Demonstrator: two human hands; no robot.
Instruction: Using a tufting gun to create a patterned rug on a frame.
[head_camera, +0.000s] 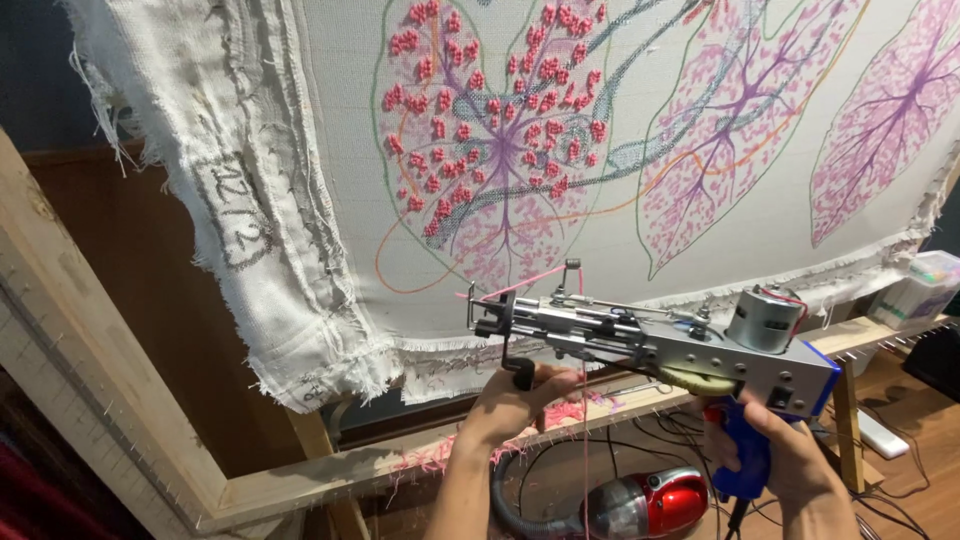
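Observation:
I hold a metal tufting gun (650, 335) with a blue grip in front of a stretched white cloth (330, 150). My right hand (785, 455) is closed around the blue rear handle. My left hand (515, 400) grips the black front handle under the gun's nose. Pink yarn (530, 282) runs into the needle end, which points at the cloth just below a leaf drawing (495, 140) partly filled with pink tufts. More leaf outlines (745, 110) in pink and purple lie to the right.
A wooden frame (120, 390) with tack strips holds the cloth, its frayed edge (240, 230) hanging at left. Below are a red hand vacuum (650, 503) with a grey hose, black cables on the wood floor, pink yarn scraps (560, 415) and a plastic box (915, 290) at right.

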